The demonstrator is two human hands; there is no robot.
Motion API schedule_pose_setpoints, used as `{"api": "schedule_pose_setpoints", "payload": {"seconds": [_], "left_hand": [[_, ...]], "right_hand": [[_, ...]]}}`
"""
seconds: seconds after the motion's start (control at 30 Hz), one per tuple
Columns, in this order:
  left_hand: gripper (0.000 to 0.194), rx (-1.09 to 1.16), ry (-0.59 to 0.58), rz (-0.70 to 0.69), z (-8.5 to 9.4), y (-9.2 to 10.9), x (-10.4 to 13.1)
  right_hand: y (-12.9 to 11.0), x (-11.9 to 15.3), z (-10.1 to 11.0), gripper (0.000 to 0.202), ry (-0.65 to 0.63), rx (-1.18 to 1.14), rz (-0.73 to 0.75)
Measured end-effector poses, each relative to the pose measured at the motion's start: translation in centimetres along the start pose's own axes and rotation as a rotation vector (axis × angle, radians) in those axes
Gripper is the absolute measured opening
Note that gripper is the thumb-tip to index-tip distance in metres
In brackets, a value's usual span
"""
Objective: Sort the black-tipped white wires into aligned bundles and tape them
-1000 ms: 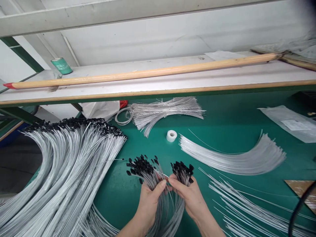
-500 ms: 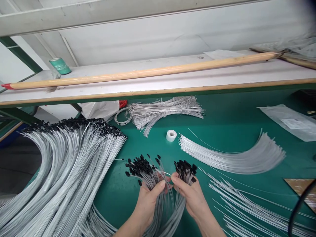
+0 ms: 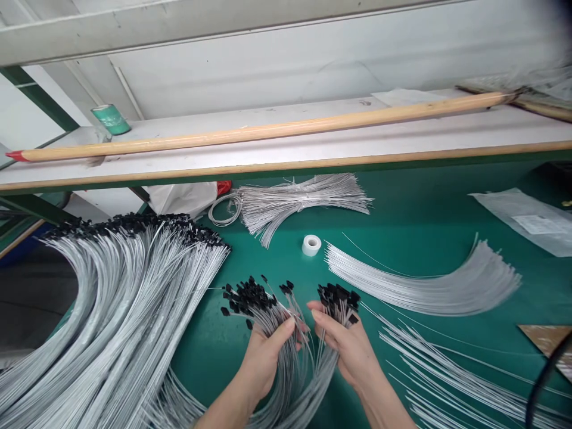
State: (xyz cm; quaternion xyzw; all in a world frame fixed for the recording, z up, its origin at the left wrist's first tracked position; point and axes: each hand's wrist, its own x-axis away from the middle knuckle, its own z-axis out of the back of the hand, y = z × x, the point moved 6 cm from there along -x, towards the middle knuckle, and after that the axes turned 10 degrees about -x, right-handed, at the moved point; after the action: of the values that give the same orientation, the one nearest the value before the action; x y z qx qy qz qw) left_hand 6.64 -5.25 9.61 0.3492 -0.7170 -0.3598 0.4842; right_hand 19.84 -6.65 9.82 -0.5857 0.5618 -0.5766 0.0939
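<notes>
My left hand [image 3: 263, 357] is closed around a bundle of thin grey wires [image 3: 288, 372] whose black tips [image 3: 250, 298] fan out above the thumb. A few black-tipped wires stand slightly apart on the bundle's right side. To the right, my right hand [image 3: 351, 345] grips a second, smaller bundle, its black tips [image 3: 337, 298] packed close together above the fingers. Both thumbs point inward, with a small gap between the hands. Below them the wires of both bundles run down together toward the bottom edge.
Large piles of black-tipped wires [image 3: 134, 286] lie at the left. A white tape roll [image 3: 311, 245], a tied wire bundle [image 3: 304, 199] and loose wires [image 3: 429, 289] rest on the green table [image 3: 268, 262]. A shelf [image 3: 286, 158] holding a wooden pole [image 3: 268, 129] crosses above.
My hands have moved slightly apart, the left one shifting left with its bundle. The pale wire that stretched between the two thumbs no longer spans the gap.
</notes>
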Motion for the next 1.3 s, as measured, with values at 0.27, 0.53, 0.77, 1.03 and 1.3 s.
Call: {"api": "schedule_pose_setpoints", "payload": {"seconds": [0.27, 0.53, 0.77, 1.03, 1.3], "left_hand": [[0.039, 0.018, -0.033, 0.116, 0.0, -0.4, -0.3], [0.031, 0.068, 0.017, 0.037, -0.3, -0.4, -0.4], [0.029, 0.085, 0.012, 0.052, 0.2, -0.4, -0.9], [0.030, -0.039, 0.073, 0.051, 1.4, -0.1, -1.4], [0.023, 0.053, 0.092, 0.018, 1.8, 0.2, -2.4]], "right_hand": [[0.8, -0.2, -2.5, 0.038, -0.188, -0.053, -0.055], [-0.1, -0.8, -2.5, 0.034, -0.175, -0.081, -0.018], [-0.3, -0.8, -2.4, 0.029, -0.113, -0.060, -0.054], [-0.2, -2.6, -1.5, 0.026, -0.015, -0.046, 0.019], [0.1, -4.4, -2.5, 0.026, -0.168, -0.070, -0.009]]}}
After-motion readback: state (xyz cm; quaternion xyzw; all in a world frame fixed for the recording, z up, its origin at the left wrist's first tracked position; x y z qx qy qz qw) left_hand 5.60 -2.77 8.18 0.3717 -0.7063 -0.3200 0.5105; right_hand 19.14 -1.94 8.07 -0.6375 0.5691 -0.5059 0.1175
